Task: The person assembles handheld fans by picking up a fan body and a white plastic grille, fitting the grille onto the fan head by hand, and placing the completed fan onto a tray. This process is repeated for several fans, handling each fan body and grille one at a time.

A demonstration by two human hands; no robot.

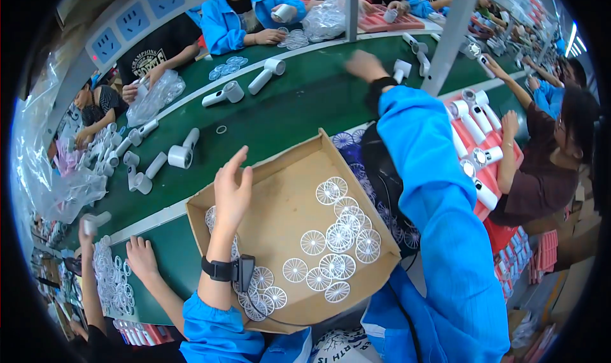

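My left hand [233, 191] is held over the left part of a shallow cardboard box [273, 191], fingers stretched out and nothing in them. Thin white spoked round grilles [340, 237] lie loose in the box, mostly on its right side, with more beside my left wrist. My right hand [366, 65] reaches out over the green conveyor belt [305, 102], left of a white handheld fan [401, 69]. Motion smears its fingers, so I cannot make out whether it holds anything. Black bands circle both my wrists.
Several white fans [183, 153] lie along the belt, near a small white ring [221, 129]. A metal post [450, 38] rises right of my right hand. Pink trays of fans [480, 137] stand at right. Co-workers' hands [141, 256] work at left and across the belt.
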